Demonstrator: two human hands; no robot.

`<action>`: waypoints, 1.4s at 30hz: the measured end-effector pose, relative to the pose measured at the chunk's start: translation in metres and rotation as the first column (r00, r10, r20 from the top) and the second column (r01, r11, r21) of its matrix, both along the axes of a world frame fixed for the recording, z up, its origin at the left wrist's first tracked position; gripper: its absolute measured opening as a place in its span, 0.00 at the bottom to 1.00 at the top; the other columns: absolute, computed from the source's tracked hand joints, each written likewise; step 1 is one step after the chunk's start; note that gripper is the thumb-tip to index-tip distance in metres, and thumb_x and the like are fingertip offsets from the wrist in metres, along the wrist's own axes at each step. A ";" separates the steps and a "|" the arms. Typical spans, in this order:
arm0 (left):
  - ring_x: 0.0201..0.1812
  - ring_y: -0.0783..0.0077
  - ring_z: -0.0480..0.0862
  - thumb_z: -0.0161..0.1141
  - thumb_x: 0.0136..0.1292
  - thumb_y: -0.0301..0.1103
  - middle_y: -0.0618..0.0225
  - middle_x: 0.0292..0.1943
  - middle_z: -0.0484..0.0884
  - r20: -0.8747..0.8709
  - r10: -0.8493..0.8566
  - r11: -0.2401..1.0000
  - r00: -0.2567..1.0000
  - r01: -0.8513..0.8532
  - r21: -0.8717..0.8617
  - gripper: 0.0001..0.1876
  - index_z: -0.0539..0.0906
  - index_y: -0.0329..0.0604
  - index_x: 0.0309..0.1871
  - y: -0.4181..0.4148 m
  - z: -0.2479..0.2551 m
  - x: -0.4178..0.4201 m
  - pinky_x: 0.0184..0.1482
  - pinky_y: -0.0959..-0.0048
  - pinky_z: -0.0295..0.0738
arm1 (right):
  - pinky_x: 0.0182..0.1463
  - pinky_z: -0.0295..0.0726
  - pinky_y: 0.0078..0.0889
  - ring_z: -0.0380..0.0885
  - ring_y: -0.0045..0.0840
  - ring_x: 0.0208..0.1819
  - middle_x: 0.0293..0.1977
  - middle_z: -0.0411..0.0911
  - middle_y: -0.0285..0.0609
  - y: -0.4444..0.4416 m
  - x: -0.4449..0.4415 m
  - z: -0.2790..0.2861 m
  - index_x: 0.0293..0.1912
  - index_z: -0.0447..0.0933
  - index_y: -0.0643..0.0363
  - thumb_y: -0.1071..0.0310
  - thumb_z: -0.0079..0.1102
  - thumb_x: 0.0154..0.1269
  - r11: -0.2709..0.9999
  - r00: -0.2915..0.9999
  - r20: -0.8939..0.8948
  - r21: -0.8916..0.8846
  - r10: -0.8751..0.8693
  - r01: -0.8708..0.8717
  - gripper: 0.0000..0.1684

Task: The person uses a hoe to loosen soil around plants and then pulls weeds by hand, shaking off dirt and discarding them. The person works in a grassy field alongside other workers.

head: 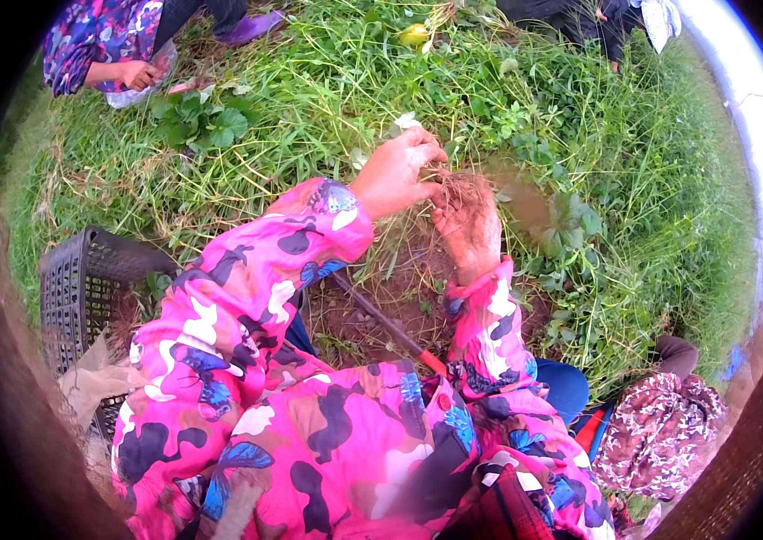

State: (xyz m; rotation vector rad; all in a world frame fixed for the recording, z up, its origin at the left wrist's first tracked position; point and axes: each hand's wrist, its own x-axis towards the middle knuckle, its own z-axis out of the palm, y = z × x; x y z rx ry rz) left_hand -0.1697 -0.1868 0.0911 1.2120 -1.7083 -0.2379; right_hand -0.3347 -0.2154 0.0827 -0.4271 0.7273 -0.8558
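My left hand (403,172) reaches in from the left, its thumb and fingers pinching the edge of a clump of thin brown roots (466,187). Soil-smeared, my right hand (470,233) holds the same clump from below and the right. The two hands nearly meet above the grass. A blurred brown patch hides part of the greenery just right of the clump. Beneath my forearms lies bare brown soil (415,270), crossed by a dark tool handle (381,317) with a red section at its near end. The tool's head cannot be made out.
A black plastic crate (67,290) containing plant matter stands at my left. A leafy plant (209,121) grows ahead-left. Co-workers include a person in a patterned jacket (108,34), one in dark clothes (557,17) and one in brown patterned clothing (658,432). A yellow roundish object (414,35) lies in the grass.
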 end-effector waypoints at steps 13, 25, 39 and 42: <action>0.37 0.80 0.77 0.61 0.55 0.29 0.69 0.34 0.81 -0.745 0.146 0.694 0.651 0.469 0.546 0.11 0.78 0.37 0.41 -0.009 0.012 0.017 0.42 0.79 0.71 | 0.27 0.65 0.14 0.69 0.13 0.24 0.31 0.77 0.37 0.007 -0.008 0.050 0.37 0.78 0.66 0.73 0.57 0.57 0.636 0.806 -0.404 -0.770 -0.433 -0.045 0.09; 0.35 0.84 0.75 0.60 0.55 0.29 0.75 0.32 0.79 -0.571 0.022 0.770 0.821 0.350 0.533 0.10 0.79 0.36 0.40 -0.015 -0.003 0.003 0.39 0.80 0.71 | 0.31 0.72 0.26 0.74 0.25 0.25 0.25 0.76 0.40 -0.010 0.000 0.012 0.32 0.78 0.62 0.70 0.58 0.52 0.385 0.485 -0.687 -0.715 -0.541 -0.584 0.07; 0.33 0.81 0.75 0.53 0.61 0.45 0.80 0.36 0.78 -0.900 0.265 0.686 0.345 0.589 0.428 0.14 0.79 0.51 0.44 -0.013 0.038 0.016 0.30 0.78 0.66 | 0.31 0.73 0.37 0.76 0.37 0.23 0.20 0.77 0.48 -0.008 -0.060 -0.093 0.27 0.80 0.58 0.51 0.58 0.50 0.634 0.052 -0.905 -0.336 -0.422 -0.696 0.19; 0.33 0.83 0.75 0.51 0.63 0.44 0.77 0.37 0.79 -0.905 0.293 0.648 0.310 0.632 0.426 0.13 0.80 0.50 0.42 -0.016 0.031 0.015 0.32 0.81 0.66 | 0.31 0.73 0.38 0.76 0.39 0.23 0.19 0.76 0.50 -0.007 -0.071 -0.079 0.25 0.79 0.58 0.50 0.58 0.50 0.554 -0.006 -0.822 -0.379 -0.570 -0.741 0.20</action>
